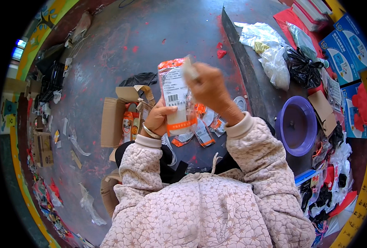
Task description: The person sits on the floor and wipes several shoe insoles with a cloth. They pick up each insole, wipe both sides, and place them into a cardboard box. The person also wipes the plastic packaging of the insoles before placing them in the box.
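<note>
My left hand grips an orange-and-white plastic packet by its lower left side, thumb over the front. The packet stands upright, its printed face and barcode toward me, with a clear side along the right. My right hand is closed beside the packet's upper right edge and slightly blurred. A pale, whitish thing shows at its fingers; what it is I cannot make out. Below my hands lie several similar orange-and-white packets. An open cardboard box with orange packets inside stands to the left.
On the right are a purple basin, a black plastic bag, white plastic bags and blue boxes. A dark raised strip crosses the floor. Plastic scraps and a small carton lie left.
</note>
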`<state>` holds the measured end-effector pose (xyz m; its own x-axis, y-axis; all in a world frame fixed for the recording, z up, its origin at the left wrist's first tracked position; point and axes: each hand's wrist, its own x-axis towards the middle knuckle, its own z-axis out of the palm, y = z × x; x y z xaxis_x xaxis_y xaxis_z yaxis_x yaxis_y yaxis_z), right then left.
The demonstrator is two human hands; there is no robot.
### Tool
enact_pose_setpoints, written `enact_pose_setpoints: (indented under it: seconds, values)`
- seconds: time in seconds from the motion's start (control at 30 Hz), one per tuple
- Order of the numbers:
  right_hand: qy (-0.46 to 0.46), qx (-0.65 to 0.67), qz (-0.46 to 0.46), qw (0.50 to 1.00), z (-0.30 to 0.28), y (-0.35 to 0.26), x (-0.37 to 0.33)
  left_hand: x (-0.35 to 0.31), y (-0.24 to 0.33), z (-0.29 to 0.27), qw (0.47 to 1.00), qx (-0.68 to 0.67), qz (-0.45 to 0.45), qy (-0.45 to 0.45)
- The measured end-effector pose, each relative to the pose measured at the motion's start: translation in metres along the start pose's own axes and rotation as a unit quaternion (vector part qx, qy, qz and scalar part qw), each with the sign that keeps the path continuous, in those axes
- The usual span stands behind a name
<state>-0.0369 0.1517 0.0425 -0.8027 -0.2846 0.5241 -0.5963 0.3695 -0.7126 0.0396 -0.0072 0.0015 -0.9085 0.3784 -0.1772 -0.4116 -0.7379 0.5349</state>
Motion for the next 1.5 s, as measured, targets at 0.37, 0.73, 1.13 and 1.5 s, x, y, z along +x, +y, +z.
enact_pose_setpoints:
  seconds: [0.37, 0.73, 1.13, 1.5]
  values:
    - [0.064, -0.17, 0.099, 0.978, -0.005, 0.035, 0.028, -0.014, -0.004, -0.005, 0.997, 0.047, 0.037, 0.057]
    - [-0.301, -0.032, -0.045, 0.952, 0.056, -0.014, -0.03, -0.003, -0.005, -0.055, 0.989, -0.138, 0.054, 0.011]
    - [-0.175, 0.057, 0.265, 0.947, -0.034, 0.012, -0.013, 0.0, 0.013, -0.031, 0.983, -0.17, 0.061, 0.034]
    - [-0.199, -0.147, 0.059, 0.967, 0.017, 0.001, -0.032, -0.003, -0.005, -0.014, 0.995, -0.007, 0.069, 0.07]
